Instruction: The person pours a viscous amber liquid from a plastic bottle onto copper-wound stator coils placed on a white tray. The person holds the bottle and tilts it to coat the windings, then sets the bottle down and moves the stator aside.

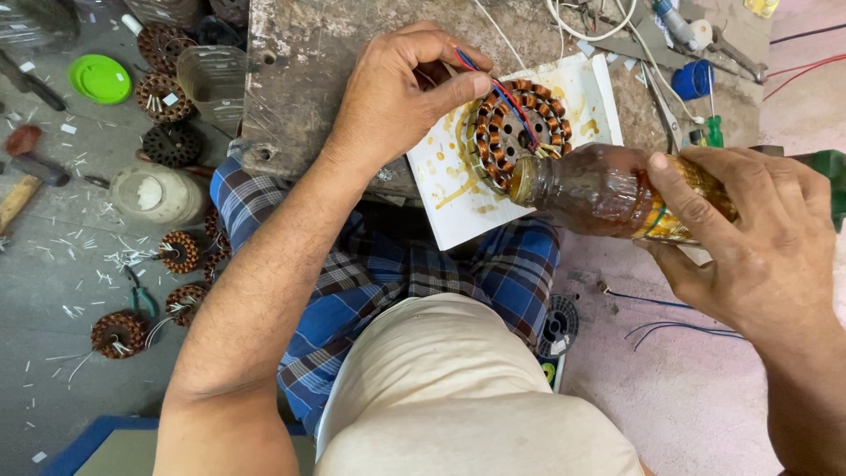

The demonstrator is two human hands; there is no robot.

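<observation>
A round motor stator (515,132) with copper windings lies on a white tile (458,198) stained with amber drips. My left hand (401,92) rests on the stator's left rim and pinches its red and blue wires (498,84) up and away. My right hand (749,238) grips a plastic bottle (608,189) of amber-brown liquid, tipped on its side with its mouth over the stator's lower right edge.
The tile sits on a worn bench (308,79) above my lap. On the floor to the left lie several wound stators (119,333), a clear jar (159,194), a green lid (100,78), a hammer (22,189) and pliers. Tools and a blue cap (692,79) lie at the back right.
</observation>
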